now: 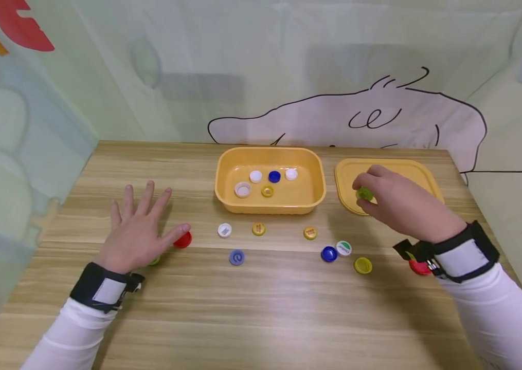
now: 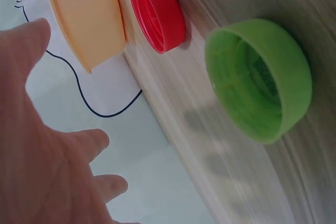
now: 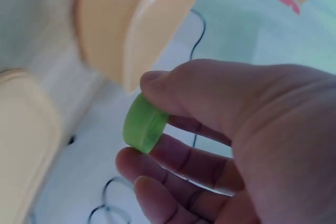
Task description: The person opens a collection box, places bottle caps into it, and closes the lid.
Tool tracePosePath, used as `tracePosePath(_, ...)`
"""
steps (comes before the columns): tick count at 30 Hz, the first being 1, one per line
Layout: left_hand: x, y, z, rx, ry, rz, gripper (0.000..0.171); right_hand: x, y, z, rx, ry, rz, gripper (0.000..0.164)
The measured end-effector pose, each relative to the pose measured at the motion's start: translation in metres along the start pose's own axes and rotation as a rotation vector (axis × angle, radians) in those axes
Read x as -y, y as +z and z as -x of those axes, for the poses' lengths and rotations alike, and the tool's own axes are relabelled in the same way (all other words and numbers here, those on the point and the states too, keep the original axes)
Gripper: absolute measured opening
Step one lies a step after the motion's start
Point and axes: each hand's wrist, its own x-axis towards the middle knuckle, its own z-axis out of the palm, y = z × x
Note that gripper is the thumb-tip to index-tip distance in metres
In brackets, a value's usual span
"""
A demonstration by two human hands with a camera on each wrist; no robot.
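Note:
Between thumb and fingers, my right hand [image 1: 404, 204] pinches a green bottle cap [image 3: 144, 123], raised over the yellow lid [image 1: 390, 165] at the back right. My left hand [image 1: 133, 236] is spread with its fingers straight, over the left part of the table. Under its thumb side lies a red cap [image 2: 157, 14]; another green cap [image 2: 260, 80] sits hollow side up beneath the palm, mostly hidden in the head view. At the back centre, a yellow tub [image 1: 270, 209] holds several caps, among them a blue cap [image 1: 274, 177] and a yellow cap [image 1: 267, 191].
Loose caps lie in front of the tub: a white cap [image 1: 225, 230], a pale blue cap [image 1: 237, 257], gold caps [image 1: 258, 228], a dark blue cap [image 1: 329, 254] and a yellow-green cap [image 1: 363, 265]. Another red cap [image 1: 420, 267] is partly behind the right wrist. A printed curtain [image 1: 261, 61] hangs behind.

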Motion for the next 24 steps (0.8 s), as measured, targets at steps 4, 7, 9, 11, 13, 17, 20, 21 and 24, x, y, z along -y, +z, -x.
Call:
tracePosePath(4,0.0,0.0,0.0,0.004,-0.007,0.0,0.096,0.012,-0.006,-0.032,0.04,-0.028,0.013,0.024)
tracePosePath(7,0.0,0.001,0.0,0.009,-0.011,0.001,0.096,0.021,-0.004,-0.057,0.089,-0.044,0.007,0.025)
tracePosePath(9,-0.001,0.001,0.0,0.009,-0.014,0.0,0.096,0.027,0.0,-0.073,0.118,-0.054,0.002,0.025)
tracePosePath(11,-0.001,0.001,0.001,0.009,-0.016,-0.001,0.096,0.032,0.006,-0.088,0.146,-0.066,-0.003,0.024)
tracePosePath(13,-0.001,0.001,0.002,0.005,-0.016,-0.001,0.096,0.037,0.012,-0.101,0.173,-0.078,-0.007,0.023)
tracePosePath(17,-0.002,0.0,0.004,0.004,-0.013,0.001,0.095,0.045,0.024,-0.122,0.231,-0.105,-0.009,0.021)
tracePosePath(20,-0.002,-0.001,0.004,0.006,-0.012,0.002,0.094,0.048,0.031,-0.133,0.279,-0.102,-0.005,0.024)
tracePosePath(21,-0.002,-0.001,0.004,0.007,-0.012,0.001,0.094,0.049,0.033,-0.137,0.293,-0.095,-0.002,0.024)
tracePosePath(24,-0.001,-0.001,0.005,0.004,-0.012,-0.003,0.095,0.05,0.038,-0.144,0.315,-0.084,0.012,0.025)
